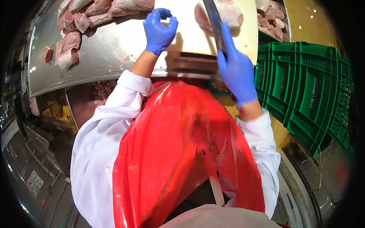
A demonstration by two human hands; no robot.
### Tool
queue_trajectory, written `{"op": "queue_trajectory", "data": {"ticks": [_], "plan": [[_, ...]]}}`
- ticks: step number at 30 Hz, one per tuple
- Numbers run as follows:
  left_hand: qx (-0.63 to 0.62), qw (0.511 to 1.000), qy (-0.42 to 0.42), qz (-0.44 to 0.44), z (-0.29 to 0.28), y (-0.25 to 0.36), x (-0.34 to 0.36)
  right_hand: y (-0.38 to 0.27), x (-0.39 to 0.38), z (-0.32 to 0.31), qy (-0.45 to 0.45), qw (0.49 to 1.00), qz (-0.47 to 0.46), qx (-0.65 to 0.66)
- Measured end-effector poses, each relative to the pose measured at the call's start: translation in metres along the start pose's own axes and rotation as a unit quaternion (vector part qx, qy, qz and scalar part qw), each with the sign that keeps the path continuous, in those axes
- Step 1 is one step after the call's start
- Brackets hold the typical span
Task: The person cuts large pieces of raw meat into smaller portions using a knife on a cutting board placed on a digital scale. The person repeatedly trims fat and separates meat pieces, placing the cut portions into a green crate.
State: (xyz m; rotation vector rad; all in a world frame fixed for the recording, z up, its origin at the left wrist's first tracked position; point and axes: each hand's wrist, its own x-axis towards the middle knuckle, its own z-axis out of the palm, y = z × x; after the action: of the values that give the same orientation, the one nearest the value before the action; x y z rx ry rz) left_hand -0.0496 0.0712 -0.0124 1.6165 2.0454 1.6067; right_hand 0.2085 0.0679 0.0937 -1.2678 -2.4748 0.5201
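Observation:
My left hand, in a blue glove, is raised at the left edge of the white cutting board, fingers curled, with nothing visible in them. My right hand, also blue-gloved, grips a long dark-bladed knife. The blade extends across a large pale pink piece of meat on the board. To the left, several meat pieces lie on the steel worktop, with a small separate piece at their left.
Stacked green plastic crates stand at my right. Behind them are a tray of meat chunks and a yellow surface. More meat scraps show below the worktop's left front edge. A red apron covers my front.

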Motion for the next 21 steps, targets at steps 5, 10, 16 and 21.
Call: {"op": "queue_trajectory", "data": {"ticks": [5,10,16,21], "plan": [[-0.026,1.000,-0.010,0.007,-0.024,-0.005,0.024,-0.034,0.074,0.028,0.020,0.996,-0.001,-0.091],[-0.091,0.996,0.010,-0.006,-0.027,-0.004,0.030,-0.039,0.047,0.036,-0.059,0.983,0.056,-0.168],[-0.067,0.997,0.001,0.027,-0.009,-0.007,0.032,-0.053,-0.018,0.017,-0.139,0.966,0.086,-0.202],[-0.214,0.971,-0.091,-0.054,0.018,-0.006,0.039,-0.055,-0.065,0.001,-0.187,0.959,0.130,-0.170]]}}
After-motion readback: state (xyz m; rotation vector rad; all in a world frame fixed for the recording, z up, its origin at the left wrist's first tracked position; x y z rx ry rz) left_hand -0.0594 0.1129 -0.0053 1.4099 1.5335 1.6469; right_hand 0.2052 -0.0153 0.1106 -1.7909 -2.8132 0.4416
